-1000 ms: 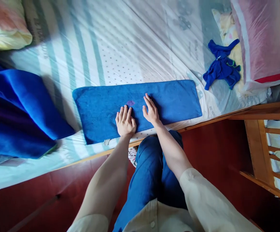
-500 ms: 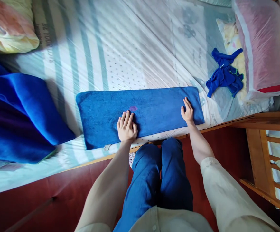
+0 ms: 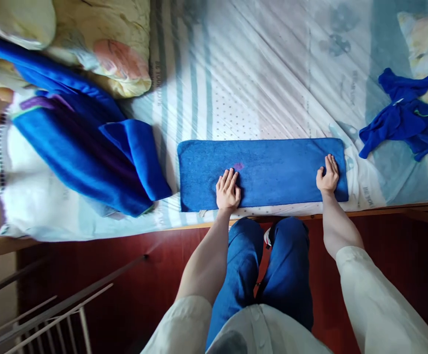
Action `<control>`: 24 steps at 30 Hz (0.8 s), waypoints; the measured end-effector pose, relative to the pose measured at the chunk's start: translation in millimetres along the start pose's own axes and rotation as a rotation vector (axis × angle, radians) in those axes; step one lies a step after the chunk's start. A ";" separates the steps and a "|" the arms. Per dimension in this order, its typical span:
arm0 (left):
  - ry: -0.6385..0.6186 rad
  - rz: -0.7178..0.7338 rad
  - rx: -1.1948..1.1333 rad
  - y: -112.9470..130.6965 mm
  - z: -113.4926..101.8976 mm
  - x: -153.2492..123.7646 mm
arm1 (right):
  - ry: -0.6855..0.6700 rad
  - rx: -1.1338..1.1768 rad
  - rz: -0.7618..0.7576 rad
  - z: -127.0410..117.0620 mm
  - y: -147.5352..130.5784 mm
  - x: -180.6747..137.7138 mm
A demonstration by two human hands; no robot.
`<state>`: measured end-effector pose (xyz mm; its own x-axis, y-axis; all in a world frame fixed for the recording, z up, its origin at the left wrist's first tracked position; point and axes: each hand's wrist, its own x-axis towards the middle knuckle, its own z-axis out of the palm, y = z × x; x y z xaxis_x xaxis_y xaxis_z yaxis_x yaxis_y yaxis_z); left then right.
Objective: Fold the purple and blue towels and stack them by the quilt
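A: Where's the folded towel?
B: Flat on the near edge of the bed sheet, directly beneath both hands. It's blue, with its long axis running left to right and a small purple mark left of its middle.

A: And the fingers?
B: The left hand is open, palm down, fingers a little spread, their tips just beside the mark. The right hand is open too, thumb apart from the fingers, resting near the towel's right end. Neither grips anything.

A: Which hand is nearer which end?
B: The right almost reaches its end; the left sits some way in from the left end. Both come in over the near long edge.

A: Any containers?
B: None that I can make out. Left of the towel lies a loosely heaped blue blanket with purple showing, a yellow pillow beyond it. To the right is a crumpled blue cloth with green edging. A metal rack stands near left.
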<state>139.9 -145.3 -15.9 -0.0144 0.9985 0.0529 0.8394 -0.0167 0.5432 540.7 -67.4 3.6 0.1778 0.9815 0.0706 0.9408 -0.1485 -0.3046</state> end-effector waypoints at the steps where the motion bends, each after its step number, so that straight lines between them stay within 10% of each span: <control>1: 0.000 0.000 0.006 -0.5 0.2 -0.1 | 0.011 0.006 -0.001 2.9 1.9 0.6; 13: -0.097 0.041 0.030 -12.0 -13.7 2.9 | 0.106 0.087 -0.015 18.7 9.2 5.6; 24: 0.160 -0.320 0.121 -96.2 -66.7 6.6 | 0.094 0.045 0.008 19.0 6.7 4.5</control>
<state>22.8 -140.6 -11.9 -0.3626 0.9314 0.0316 0.8367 0.3104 0.4511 542.4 -61.7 -16.2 0.2135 0.9643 0.1565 0.9259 -0.1487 -0.3473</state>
